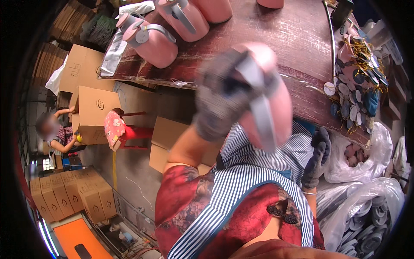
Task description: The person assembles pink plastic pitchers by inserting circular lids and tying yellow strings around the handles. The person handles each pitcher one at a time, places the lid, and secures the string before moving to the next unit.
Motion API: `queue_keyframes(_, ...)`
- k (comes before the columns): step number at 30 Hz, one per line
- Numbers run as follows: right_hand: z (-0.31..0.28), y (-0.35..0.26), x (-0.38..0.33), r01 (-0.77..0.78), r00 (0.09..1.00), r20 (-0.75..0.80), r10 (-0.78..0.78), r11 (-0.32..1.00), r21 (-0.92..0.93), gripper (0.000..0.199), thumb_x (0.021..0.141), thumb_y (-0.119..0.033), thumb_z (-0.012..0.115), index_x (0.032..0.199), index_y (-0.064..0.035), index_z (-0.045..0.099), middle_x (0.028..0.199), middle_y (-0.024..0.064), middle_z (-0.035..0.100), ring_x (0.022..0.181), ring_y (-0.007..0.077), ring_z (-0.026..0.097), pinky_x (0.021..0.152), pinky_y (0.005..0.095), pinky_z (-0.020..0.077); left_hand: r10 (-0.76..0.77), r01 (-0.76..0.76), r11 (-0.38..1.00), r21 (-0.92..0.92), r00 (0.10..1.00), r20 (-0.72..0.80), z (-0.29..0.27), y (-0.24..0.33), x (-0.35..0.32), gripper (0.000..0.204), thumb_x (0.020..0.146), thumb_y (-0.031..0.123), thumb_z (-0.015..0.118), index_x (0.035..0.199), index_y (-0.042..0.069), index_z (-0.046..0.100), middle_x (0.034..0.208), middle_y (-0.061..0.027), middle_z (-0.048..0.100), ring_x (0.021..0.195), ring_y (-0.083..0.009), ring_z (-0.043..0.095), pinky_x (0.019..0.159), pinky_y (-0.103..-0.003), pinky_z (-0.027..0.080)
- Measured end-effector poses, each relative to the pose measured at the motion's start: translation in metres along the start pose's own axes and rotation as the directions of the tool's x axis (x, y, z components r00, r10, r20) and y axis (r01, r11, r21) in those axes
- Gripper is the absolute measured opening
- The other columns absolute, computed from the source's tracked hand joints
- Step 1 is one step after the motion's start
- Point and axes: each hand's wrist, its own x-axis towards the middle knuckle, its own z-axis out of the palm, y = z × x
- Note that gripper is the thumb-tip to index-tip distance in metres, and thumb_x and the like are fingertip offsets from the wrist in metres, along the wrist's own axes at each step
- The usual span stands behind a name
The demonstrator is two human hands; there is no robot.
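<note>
My left hand (220,101), in a grey glove, is raised over the front edge of the dark wooden table (302,39) and grips a pink jug (276,108) by its top. The jug is blurred, and its grey handle hangs toward me. My right hand (318,157), in a dark grey glove, hangs down beside my striped apron just under the table edge, fingers loosely curled and holding nothing. More pink jugs with grey handles (151,39) lie on the far left of the table.
A heap of round hang tags with gold strings (355,82) sits on the table's right end. Clear plastic bags of grey discs (366,220) lie at the lower right. Cardboard boxes (92,110) and a red stool (123,131) stand at the left, near another person (56,134).
</note>
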Motion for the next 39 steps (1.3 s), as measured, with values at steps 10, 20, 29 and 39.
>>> queue_keyframes(10, 0.014, 0.009, 0.021, -0.085, 0.978, 0.2, 0.058, 0.988, 0.127, 0.033, 0.102, -0.01, 0.054, 0.132, 0.0038, 0.058, 0.13, 0.0123, 0.062, 0.117, 0.0193, 0.06, 0.103, 0.0312, 0.0461, -0.08, -0.034, 0.657, 0.753, 0.99, 0.115, -0.007, -0.188, -0.007, 0.055, 0.077, 0.018, 0.076, 0.127, 0.039, 0.067, 0.149, -0.0081, 0.042, 0.136, -0.0378, 0.04, 0.113, -0.053, 0.034)
queue_keyframes(20, 0.026, 0.024, 0.036, -0.162, 0.945, 0.297, 0.137, 0.985, 0.062, 0.03, 0.1, -0.009, 0.056, 0.128, 0.0014, 0.062, 0.125, 0.0117, 0.064, 0.114, 0.0182, 0.061, 0.1, 0.0291, 0.0474, -0.14, 0.197, 0.552, 0.81, 0.98, -0.143, -0.034, -0.357, -0.021, 0.041, 0.082, 0.025, 0.076, 0.122, 0.026, 0.069, 0.137, -0.012, 0.046, 0.13, -0.0363, 0.042, 0.111, -0.048, 0.035)
queue_keyframes(29, 0.034, 0.029, 0.042, -0.179, 0.917, 0.365, 0.163, 0.984, 0.009, 0.032, 0.096, -0.004, 0.057, 0.127, 0.0014, 0.062, 0.121, 0.011, 0.065, 0.106, 0.0165, 0.063, 0.095, 0.0279, 0.0488, -0.362, 0.202, 0.581, 0.789, 0.932, 0.028, -0.036, -0.361, -0.017, 0.08, 0.072, 0.035, 0.084, 0.144, 0.027, 0.049, 0.153, -0.0176, 0.029, 0.142, -0.044, 0.027, 0.117, -0.053, 0.027)
queue_keyframes(39, 0.033, 0.017, 0.05, 0.027, 0.92, 0.386, 0.07, 0.97, -0.24, 0.036, 0.087, -0.013, 0.065, 0.122, -0.0024, 0.066, 0.111, 0.0165, 0.069, 0.1, 0.0316, 0.065, 0.09, 0.0379, 0.0508, -0.686, 0.014, 0.278, 0.96, 0.702, 0.189, -0.036, -0.298, 0.1, 0.077, 0.08, 0.025, 0.07, 0.15, 0.037, 0.041, 0.156, -0.0095, 0.033, 0.142, -0.0418, 0.032, 0.111, -0.061, 0.032)
